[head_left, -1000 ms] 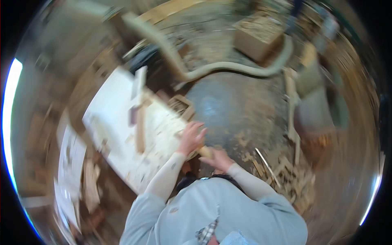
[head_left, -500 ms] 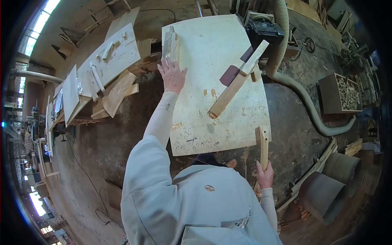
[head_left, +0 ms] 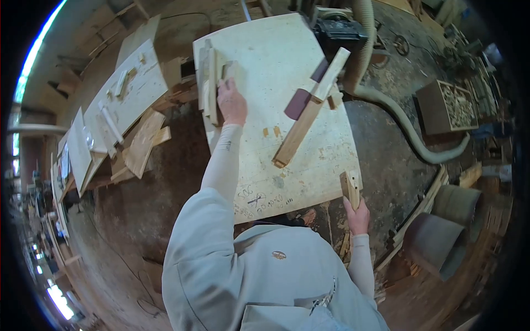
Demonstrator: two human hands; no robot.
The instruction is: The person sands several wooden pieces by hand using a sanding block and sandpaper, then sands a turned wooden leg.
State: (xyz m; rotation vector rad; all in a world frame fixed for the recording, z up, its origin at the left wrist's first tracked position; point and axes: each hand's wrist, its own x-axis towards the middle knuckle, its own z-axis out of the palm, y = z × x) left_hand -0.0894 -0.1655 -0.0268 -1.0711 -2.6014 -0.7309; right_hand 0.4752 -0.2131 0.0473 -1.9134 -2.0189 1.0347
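My left hand (head_left: 232, 106) is closed around a wooden piece (head_left: 231, 70) on the far left of the white tabletop (head_left: 259, 66); its palm hides part of the wood. Just left of it lie several upright-pointing wooden strips (head_left: 210, 83). At the near right corner of the tabletop, my right hand (head_left: 358, 216) grips the lower end of a short wooden piece (head_left: 349, 188) with dark holes near its edge. Between the hands, a long wooden bar (head_left: 301, 132) lies diagonally, with a maroon sanding sheet (head_left: 297, 103) beside it.
A black motor (head_left: 340, 34) stands behind the tabletop, next to a ribbed hose (head_left: 411, 132) running along the floor. On the left is a workbench (head_left: 141, 77) with boards and offcuts. A crate of wood scraps (head_left: 436, 110) and curved panels (head_left: 433, 243) are at right.
My left hand has gone from resting spread over the strips to grasping a piece, shifting it right of the others. My right hand's wooden piece has tilted and moved slightly; the view has turned.
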